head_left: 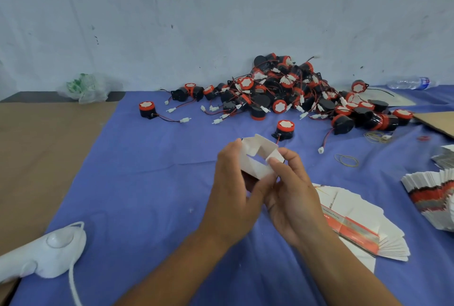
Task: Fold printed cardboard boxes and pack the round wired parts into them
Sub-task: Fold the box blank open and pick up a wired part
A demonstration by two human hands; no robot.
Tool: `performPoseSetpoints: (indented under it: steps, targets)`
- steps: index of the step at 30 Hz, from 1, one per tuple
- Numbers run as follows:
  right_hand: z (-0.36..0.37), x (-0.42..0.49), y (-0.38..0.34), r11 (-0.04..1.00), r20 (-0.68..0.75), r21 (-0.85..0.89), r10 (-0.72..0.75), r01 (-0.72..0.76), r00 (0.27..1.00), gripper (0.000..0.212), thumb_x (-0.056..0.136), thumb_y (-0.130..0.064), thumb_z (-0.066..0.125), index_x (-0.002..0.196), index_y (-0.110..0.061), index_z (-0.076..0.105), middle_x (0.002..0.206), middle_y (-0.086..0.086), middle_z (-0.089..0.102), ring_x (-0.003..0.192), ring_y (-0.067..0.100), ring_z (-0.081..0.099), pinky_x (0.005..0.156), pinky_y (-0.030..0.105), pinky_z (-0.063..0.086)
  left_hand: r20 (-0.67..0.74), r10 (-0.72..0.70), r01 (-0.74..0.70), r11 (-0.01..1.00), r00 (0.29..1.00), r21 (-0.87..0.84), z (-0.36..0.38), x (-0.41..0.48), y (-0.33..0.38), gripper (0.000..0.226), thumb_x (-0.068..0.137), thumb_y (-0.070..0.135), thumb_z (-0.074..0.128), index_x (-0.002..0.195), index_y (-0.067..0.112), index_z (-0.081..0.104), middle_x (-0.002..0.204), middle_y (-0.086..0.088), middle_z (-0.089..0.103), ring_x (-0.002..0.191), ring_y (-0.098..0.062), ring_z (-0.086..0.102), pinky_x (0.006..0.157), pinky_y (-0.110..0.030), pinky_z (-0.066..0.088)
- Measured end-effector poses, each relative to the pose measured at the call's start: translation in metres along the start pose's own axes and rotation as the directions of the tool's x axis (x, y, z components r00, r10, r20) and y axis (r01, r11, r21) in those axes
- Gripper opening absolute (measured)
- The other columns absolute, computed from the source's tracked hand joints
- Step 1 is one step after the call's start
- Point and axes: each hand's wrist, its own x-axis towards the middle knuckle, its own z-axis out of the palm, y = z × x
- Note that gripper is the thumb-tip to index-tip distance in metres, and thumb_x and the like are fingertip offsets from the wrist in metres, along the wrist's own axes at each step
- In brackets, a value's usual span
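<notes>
Two hands: left hand (233,182) curls fingers round box (255,158) at its 9 o'clock wall; right hand (292,197) pinches the 3 o'clock flap.
Box: centre, half-folded; looks light, thin card, creases easily, so hold walls, not flaps.
Round parts (282,89): heap at 12 o'clock; likely rigid, wires snag.
Flat boxes (356,227): 4 o'clock; print unreadable.

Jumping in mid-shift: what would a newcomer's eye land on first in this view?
First, the big heap of red-and-black round wired parts at the back of the blue cloth, with a few strays spilling forward. Then, front and centre, the left hand and right hand hold a half-folded white box between them, with a fan of flat box blanks lying just to their right.
</notes>
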Motion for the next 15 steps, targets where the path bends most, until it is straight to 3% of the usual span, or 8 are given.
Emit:
performPoseSetpoints:
  steps: [2,5,10,12,15]
  targets:
    - [-0.001,0.000,-0.001,0.999,0.036,0.003,0.046,-0.046,0.998,0.012,0.094,-0.017,0.063,0.104,-0.022,0.059,0.107,0.014,0.066,0.095,0.031,0.069,0.075,0.041,0.059,0.075,0.070,-0.072,0.997,0.995,0.026,0.000,-0.002,-0.003,0.068,0.091,0.043,0.059,0.146,0.027,0.022,0.144,0.004,0.033,0.135,-0.015,0.039,0.105,-0.032,0.042]
    - [-0.003,0.000,0.003,0.984,0.048,-0.144,0.112,-0.104,0.993,0.024,0.089,-0.021,0.065,0.107,-0.019,0.051,0.103,0.010,0.064,0.095,0.024,0.067,0.080,0.045,0.050,0.148,0.105,-0.123,0.985,0.983,0.121,-0.006,0.001,-0.011,0.077,0.087,0.045,0.058,0.150,0.020,0.021,0.153,-0.005,0.026,0.144,-0.016,0.026,0.115,-0.030,0.031]
    - [-0.007,0.000,0.010,0.910,-0.119,-0.400,0.064,-0.107,0.991,0.016,0.096,-0.013,0.061,0.089,-0.011,0.047,0.086,0.009,0.061,0.082,0.021,0.063,0.072,0.040,0.048,0.228,0.229,-0.283,0.927,0.946,0.246,-0.010,0.003,-0.018,0.080,0.081,0.043,0.066,0.143,0.003,0.038,0.147,-0.010,0.039,0.136,-0.022,0.038,0.113,-0.030,0.032]
    - [-0.008,0.002,0.006,0.865,-0.099,-0.496,0.029,-0.074,0.995,0.018,0.098,-0.016,0.060,0.095,-0.005,0.047,0.082,0.004,0.062,0.074,0.013,0.064,0.064,0.031,0.050,0.235,0.262,-0.319,0.913,0.936,0.255,-0.010,0.004,-0.021,0.080,0.078,0.036,0.074,0.142,0.003,0.040,0.144,-0.009,0.041,0.134,-0.023,0.041,0.112,-0.030,0.034]
    - [-0.011,-0.002,0.004,0.728,-0.003,-0.685,-0.040,0.027,0.999,0.017,0.098,-0.030,0.061,0.096,-0.018,0.049,0.073,-0.010,0.061,0.063,0.005,0.060,0.053,0.021,0.045,0.213,0.255,-0.303,0.923,0.943,0.238,-0.013,0.005,-0.024,0.083,0.073,0.031,0.079,0.141,0.003,0.040,0.142,-0.003,0.041,0.132,-0.019,0.042,0.111,-0.026,0.034]
